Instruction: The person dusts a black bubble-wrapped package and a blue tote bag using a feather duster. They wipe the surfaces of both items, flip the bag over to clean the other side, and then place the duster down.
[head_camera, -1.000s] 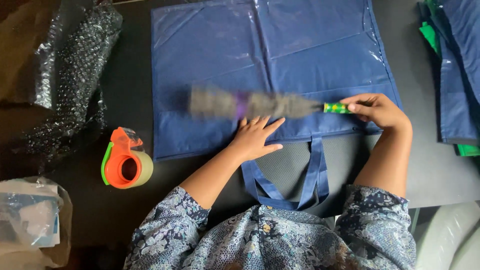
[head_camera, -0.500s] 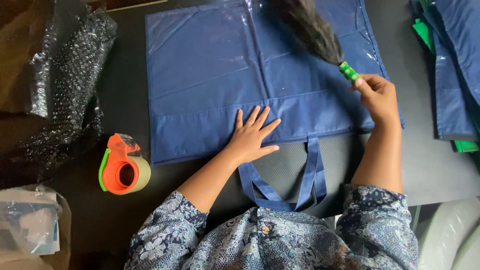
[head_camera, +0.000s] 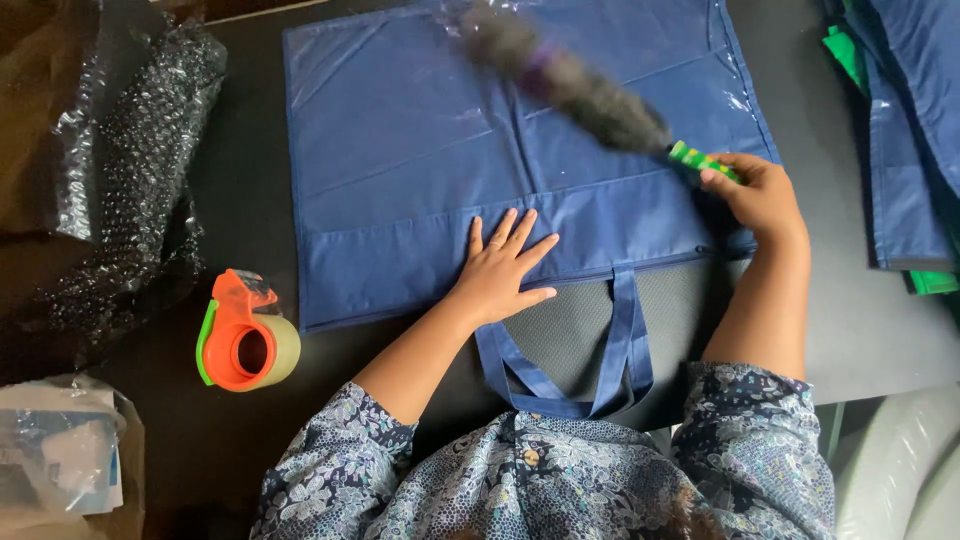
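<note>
So, head view, the only one: a flat blue bag lies spread on the dark bench, its two handles hanging toward the person. The left hand is released and pressed flat on the lower band of the bag, fingers spread, holding nothing, just pinning the fabric. The right hand has its grip clenched round the green handle of a fluffy grey duster, which lies blurred across the upper right part of the bag, tip pointing up and left.

To the left on the bench sits an orange tape dispenser, well apart from the bag, with crumpled bubble wrap above it and a clear plastic packet at the bottom corner. More blue bags are stacked at the right edge.

For doing it well, I'd say keep that flat palm firm so the thin fabric doesn't bunch, and go with light strokes running away from the pinned side.
</note>
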